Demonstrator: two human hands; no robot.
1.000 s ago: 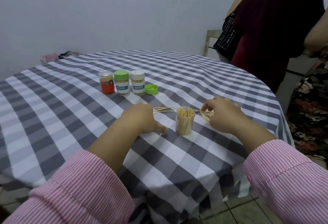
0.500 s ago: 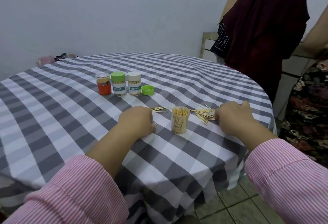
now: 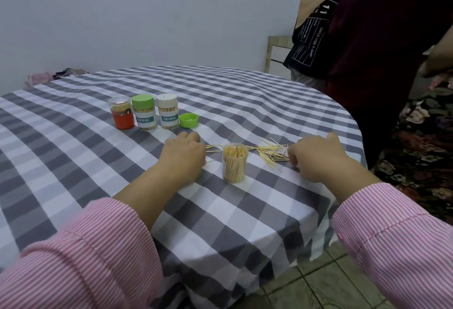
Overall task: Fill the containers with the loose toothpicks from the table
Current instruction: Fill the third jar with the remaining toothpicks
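Reaching forward over the table (image 3: 73,151), both forearms come out of pink striped sleeves and lie low over the checked cloth, one on each side of the open jar (image 3: 234,163). This clear jar stands upright without a lid and is packed with toothpicks standing on end.

The left hand (image 3: 184,153) rests knuckles-up on the cloth just left of the jar. Its fingers are curled under the palm, so I cannot tell if they hold anything; a few toothpicks stick out from under it toward the jar.

The right hand (image 3: 316,155) lies to the right of the jar, also knuckles-up with the fingers bent down. Its fingertips touch the near end of the loose toothpicks (image 3: 270,153), which lie scattered flat on the cloth between the jar and this hand. Whether the fingers pinch some of them is hidden.

Behind the jar, well apart from it, three closed containers stand in a row: an orange jar (image 3: 122,113), a green-lidded jar (image 3: 144,112) and a white-lidded jar (image 3: 167,111). A loose green lid (image 3: 188,120) lies just right of the row.
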